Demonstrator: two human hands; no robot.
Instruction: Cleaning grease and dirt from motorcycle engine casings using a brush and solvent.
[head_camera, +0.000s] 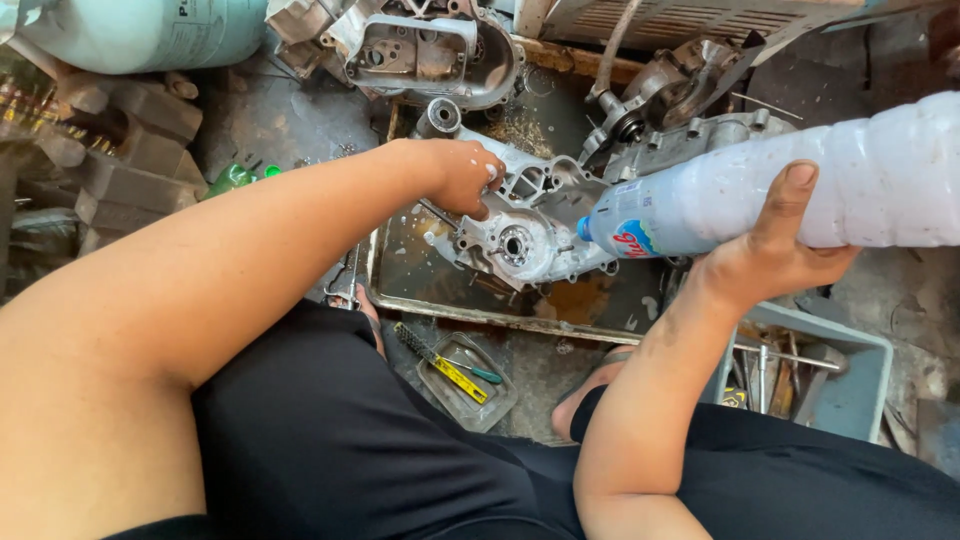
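The right hand (775, 255) is gripping a tilted plastic bottle (800, 190) over the engine casing (525, 225) in the metal tray (400, 290); the left hand (462, 177), fingers curled, is steadying the casing. Liquid may be splashing outside.

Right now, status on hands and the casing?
Left hand gripping engine casing in metal tray. Right hand holds plastic bottle tilted, mouth at casing. Nothing between.

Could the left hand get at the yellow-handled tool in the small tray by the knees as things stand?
Probably yes. The left hand grips the engine casing and would have to let go, but the yellow-handled tool lies uncovered in its small tray, with nothing between.
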